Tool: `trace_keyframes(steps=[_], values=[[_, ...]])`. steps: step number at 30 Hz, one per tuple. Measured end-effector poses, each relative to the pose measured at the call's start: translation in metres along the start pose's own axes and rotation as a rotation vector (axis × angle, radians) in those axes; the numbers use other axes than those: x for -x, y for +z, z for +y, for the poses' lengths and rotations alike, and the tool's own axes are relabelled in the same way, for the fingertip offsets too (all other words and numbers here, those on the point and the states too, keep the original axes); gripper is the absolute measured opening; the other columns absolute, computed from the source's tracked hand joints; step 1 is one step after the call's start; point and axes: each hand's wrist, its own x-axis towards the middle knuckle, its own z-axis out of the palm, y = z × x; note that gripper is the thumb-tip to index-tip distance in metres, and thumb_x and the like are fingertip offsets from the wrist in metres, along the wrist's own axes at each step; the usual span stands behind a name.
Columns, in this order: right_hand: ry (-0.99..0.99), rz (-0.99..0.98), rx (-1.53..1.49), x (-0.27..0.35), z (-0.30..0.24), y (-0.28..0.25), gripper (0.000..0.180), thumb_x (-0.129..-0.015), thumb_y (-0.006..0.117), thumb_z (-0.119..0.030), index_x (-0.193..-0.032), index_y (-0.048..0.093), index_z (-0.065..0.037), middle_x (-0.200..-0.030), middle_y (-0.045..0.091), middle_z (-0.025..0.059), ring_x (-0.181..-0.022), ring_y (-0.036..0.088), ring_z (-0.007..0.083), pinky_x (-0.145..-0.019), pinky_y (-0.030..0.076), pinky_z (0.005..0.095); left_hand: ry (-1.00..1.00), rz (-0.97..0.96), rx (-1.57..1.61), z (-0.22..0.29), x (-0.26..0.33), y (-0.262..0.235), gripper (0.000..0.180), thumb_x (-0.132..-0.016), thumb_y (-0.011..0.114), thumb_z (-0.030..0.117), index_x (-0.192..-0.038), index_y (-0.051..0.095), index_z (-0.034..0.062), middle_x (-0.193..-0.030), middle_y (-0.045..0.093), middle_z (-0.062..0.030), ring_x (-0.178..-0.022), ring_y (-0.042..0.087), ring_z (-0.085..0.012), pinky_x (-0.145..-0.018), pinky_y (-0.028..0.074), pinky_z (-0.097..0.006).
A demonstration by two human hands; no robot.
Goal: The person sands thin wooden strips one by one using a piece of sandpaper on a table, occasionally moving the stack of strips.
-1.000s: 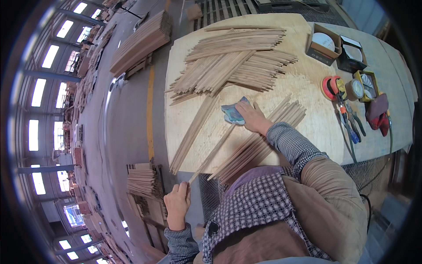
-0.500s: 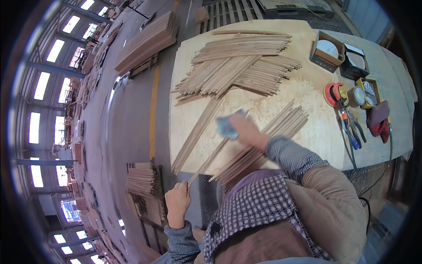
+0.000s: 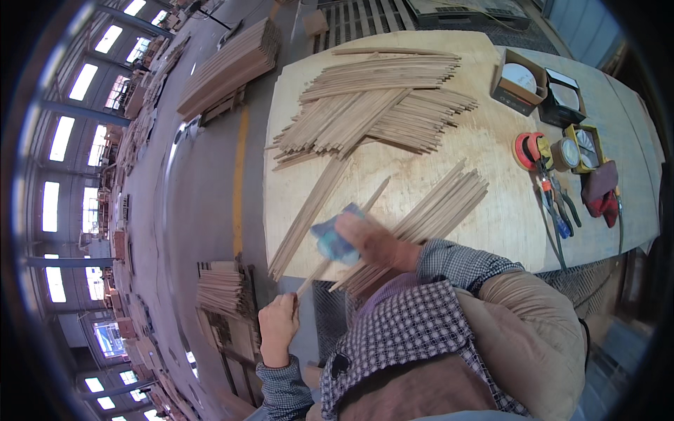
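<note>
The left hand (image 3: pixel 279 324) has its fingers curled closed around the near end of one thin wooden strip (image 3: pixel 379 193), right out past the board's near edge. Strip's pale brown, slim and pretty straight (fisheye bends stuff, so don't quote me). From the left fingers it slants away and right, goes under a blue-and-teal cloth (image 3: pixel 331 237), then pokes out beyond the right fingers to a bare tip.

The right hand (image 3: pixel 375 243) is bent over that cloth and has hold of it, but it's blurred, so I can't tell how tight the grip is or whether the cloth wraps all the way round the strip.

Room is snug sideways: a narrow bundle (image 3: pixel 309 217) sits just left of the right fingers, and a wider row of strips (image 3: pixel 449 203) runs under and right of that wrist. Past the strip's tip there's a bare patch of plywood board (image 3: pixel 414 160) to move in. Farther ahead of both hands is the big crisscrossed pile (image 3: pixel 379 95). Well off to the right of the right fingers: red-and-yellow sander (image 3: pixel 526 149), pliers (image 3: pixel 562 200) and open boxes (image 3: pixel 519 83).
</note>
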Motion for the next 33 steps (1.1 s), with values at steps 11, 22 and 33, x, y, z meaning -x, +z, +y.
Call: trace_keyframes(steps=[11,22,33], values=[[0.535,-0.499,-0.237,-0.038,0.025,-0.048,0.045,-0.074,0.062,-0.003,-0.118,0.05,-0.005,-0.126,0.051,0.0165,-0.118,0.049,0.0322,-0.099,0.04,0.0446,-0.085,-0.021,0.136,-0.01,0.003,0.012,0.014,-0.088,0.061,0.017,-0.095,0.063,0.0041,-0.082,0.062,-0.0177,-0.07,0.062,-0.0385,-0.062,0.049,-0.046],[0.337,-0.342,0.365,-0.001,0.078,-0.021,0.041,-0.086,0.057,-0.015,-0.126,0.052,-0.008,-0.126,0.053,0.0158,-0.121,0.049,0.0295,-0.102,0.036,0.0484,-0.281,-0.165,0.408,-0.005,-0.003,0.008,0.016,-0.087,0.06,0.012,-0.09,0.066,-0.0028,-0.073,0.062,-0.0202,-0.068,0.063,-0.037,-0.063,0.049,-0.043],[-0.068,-0.014,-0.054,-0.067,-0.016,-0.008,0.015,-0.085,0.059,-0.023,-0.084,0.059,-0.008,-0.076,0.06,0.0081,-0.07,0.059,0.0214,-0.07,0.048,0.0364,-0.291,0.863,0.31,0.002,0.002,-0.041,0.03,-0.084,0.063,0.008,-0.112,0.059,-0.0024,-0.116,0.057,-0.0168,-0.102,0.058,-0.0283,-0.078,0.051,-0.034]])
